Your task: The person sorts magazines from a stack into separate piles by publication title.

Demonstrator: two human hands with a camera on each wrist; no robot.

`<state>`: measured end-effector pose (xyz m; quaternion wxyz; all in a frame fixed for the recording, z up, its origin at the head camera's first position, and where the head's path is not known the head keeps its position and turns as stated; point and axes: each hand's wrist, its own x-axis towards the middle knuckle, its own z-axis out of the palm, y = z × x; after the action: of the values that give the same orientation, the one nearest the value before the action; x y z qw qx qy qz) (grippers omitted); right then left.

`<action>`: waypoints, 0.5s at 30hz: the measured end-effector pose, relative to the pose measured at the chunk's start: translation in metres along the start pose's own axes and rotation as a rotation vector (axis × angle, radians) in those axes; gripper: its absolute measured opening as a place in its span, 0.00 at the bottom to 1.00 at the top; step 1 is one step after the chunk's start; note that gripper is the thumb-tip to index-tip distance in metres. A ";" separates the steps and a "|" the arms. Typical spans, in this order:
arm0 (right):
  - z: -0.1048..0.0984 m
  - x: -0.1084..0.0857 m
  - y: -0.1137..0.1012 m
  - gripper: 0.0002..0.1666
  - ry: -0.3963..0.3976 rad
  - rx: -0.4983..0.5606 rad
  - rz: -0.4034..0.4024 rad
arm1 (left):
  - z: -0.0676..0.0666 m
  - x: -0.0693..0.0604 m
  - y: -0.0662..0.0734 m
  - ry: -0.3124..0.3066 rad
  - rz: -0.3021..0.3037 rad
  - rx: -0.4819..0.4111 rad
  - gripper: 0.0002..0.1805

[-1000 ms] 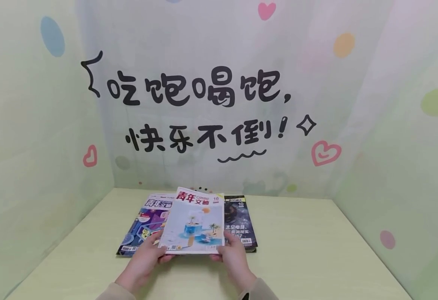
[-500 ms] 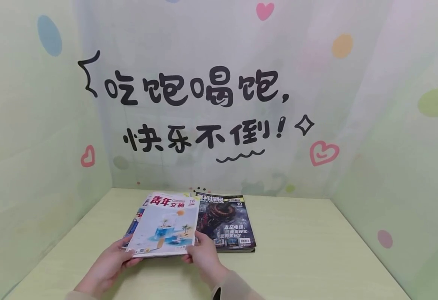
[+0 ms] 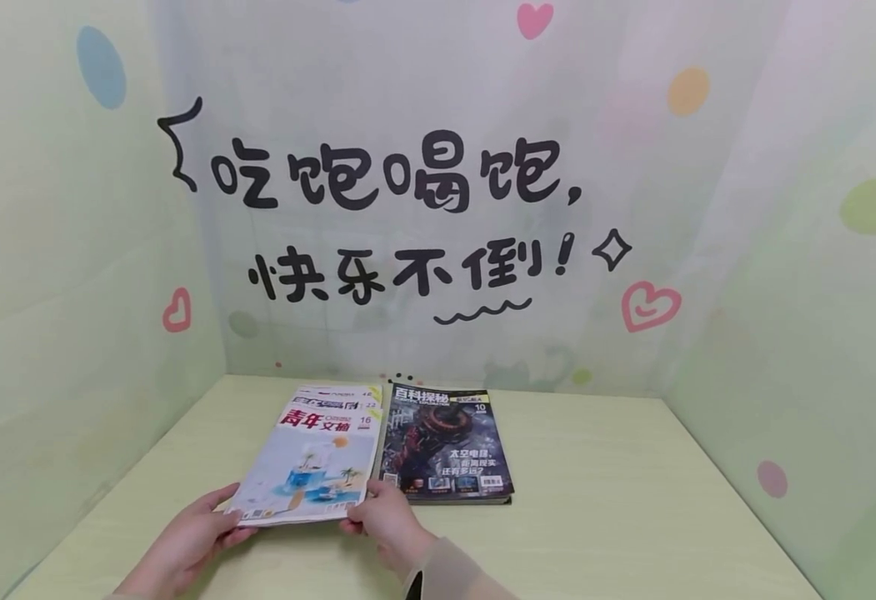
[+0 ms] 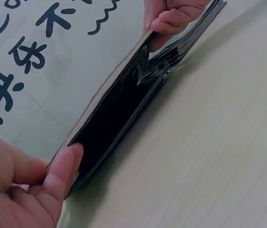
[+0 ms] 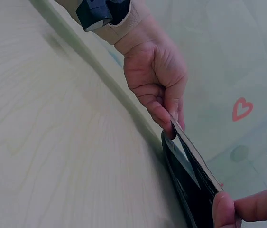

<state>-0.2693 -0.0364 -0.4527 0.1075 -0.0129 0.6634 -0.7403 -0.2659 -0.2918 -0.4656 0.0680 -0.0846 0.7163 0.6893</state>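
Both hands hold a white magazine (image 3: 306, 467) with a beach picture and red title by its near corners. My left hand (image 3: 193, 533) pinches its left corner, thumb on top. At the right corner, my right hand (image 3: 388, 517) grips it the same way. Beneath lies a left stack of magazines (image 3: 332, 402), only its top edges showing in the head view. In the left wrist view, the near edge of the held magazine (image 4: 102, 90) is raised, with a dark gap above the lower magazines (image 4: 138, 111). The right wrist view shows the same gap.
To the right, a dark-covered magazine (image 3: 445, 450) tops another stack, close beside the left one. A pale wooden table (image 3: 595, 500) carries everything. Printed fabric walls (image 3: 422, 350) enclose its back and sides.
Both hands have carried the white magazine left, then lower and nearer, onto the left stack. The dark magazine's cover, partly hidden before, is now fully uncovered.
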 end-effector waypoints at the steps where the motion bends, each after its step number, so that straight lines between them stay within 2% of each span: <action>1: 0.001 0.000 0.001 0.28 0.006 0.012 0.009 | -0.001 0.000 0.000 0.002 -0.006 0.006 0.33; 5: 0.004 0.001 0.001 0.29 0.054 0.040 0.054 | -0.002 0.001 -0.001 0.046 -0.014 0.079 0.31; 9: 0.008 0.003 0.003 0.27 0.074 0.011 0.067 | -0.003 0.002 0.000 0.090 -0.015 0.161 0.30; 15: 0.014 0.006 0.005 0.27 0.095 -0.040 0.064 | -0.004 0.005 -0.002 0.107 -0.007 0.193 0.29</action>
<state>-0.2723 -0.0512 -0.4566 0.0994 0.0414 0.6826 -0.7228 -0.2706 -0.2958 -0.4681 0.0400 -0.1169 0.7817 0.6113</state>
